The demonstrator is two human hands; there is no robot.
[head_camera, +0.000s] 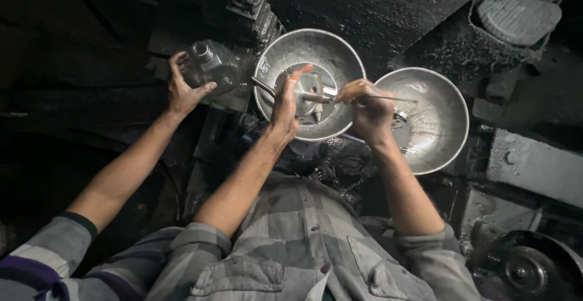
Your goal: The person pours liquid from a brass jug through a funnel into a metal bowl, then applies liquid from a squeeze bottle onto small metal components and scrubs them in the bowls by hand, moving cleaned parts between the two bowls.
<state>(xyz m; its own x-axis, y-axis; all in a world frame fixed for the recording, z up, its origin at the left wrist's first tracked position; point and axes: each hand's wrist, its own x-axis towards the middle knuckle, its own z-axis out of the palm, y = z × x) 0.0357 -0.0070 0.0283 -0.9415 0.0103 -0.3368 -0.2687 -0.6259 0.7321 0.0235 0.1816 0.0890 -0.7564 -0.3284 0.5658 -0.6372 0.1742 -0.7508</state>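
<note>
At frame centre, left hand (288, 104) fingers straight against steel bowl (303, 45), right hand (367, 113) pinching thin rod (395, 99): the rod slipping on the bowl's rim could cut fingers.

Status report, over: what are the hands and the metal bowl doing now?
Left hand open, flat inside metal bowl. Right hand grips thin rod. Second bowl beside. Another person's hand on a clear bottle, far left.

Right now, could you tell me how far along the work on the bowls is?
Seemingly done: the right bowl lies aside, shaped and shiny. In hand: the left hand rests open on the centre bowl, and the right hand grips a thin rod. A co-worker's hand holds a bottle. Left: I cannot tell; no other bowls show.
</note>
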